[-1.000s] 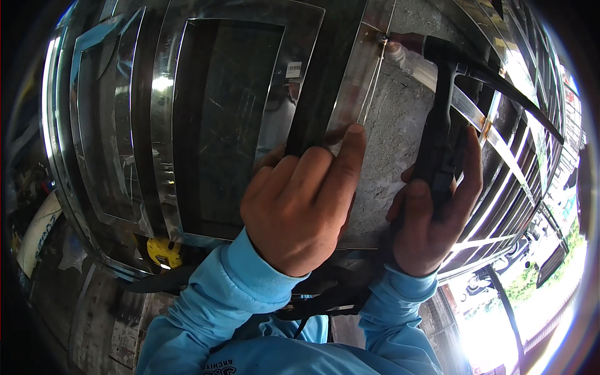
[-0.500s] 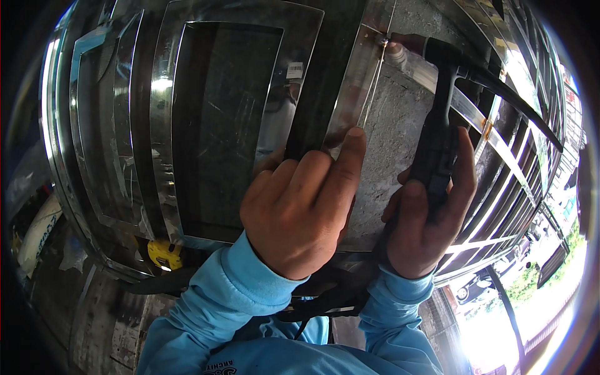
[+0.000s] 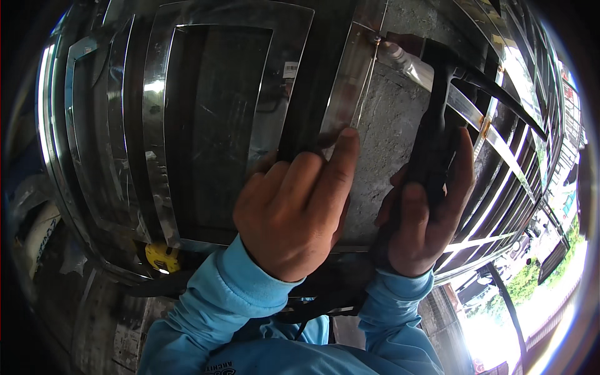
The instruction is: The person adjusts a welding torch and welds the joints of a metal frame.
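Observation:
My left hand (image 3: pixel 287 212) is closed, its index finger stretched along a thin metal filler rod (image 3: pixel 367 87). The rod runs up to a seam on the shiny metal tube (image 3: pixel 344 81), where a small bead shows at the far end. My right hand (image 3: pixel 428 225) wraps round the black handle of a TIG welding torch (image 3: pixel 442 100). The torch's reddish nozzle (image 3: pixel 403 41) points left, close to that bead; I cannot tell whether they touch. Part of the right fingers is hidden behind the handle.
A shiny rectangular metal frame (image 3: pixel 156 125) stands to the left. Rough grey concrete (image 3: pixel 394 125) lies between the tube and torch. Metal bars (image 3: pixel 519 156) run down the right side. A yellow tape measure (image 3: pixel 161 257) sits at the lower left. A black cable (image 3: pixel 162 282) crosses before me.
The metalwork and both hands have shifted slightly left in the picture. The torch stays by the seam, and both hands keep their grips.

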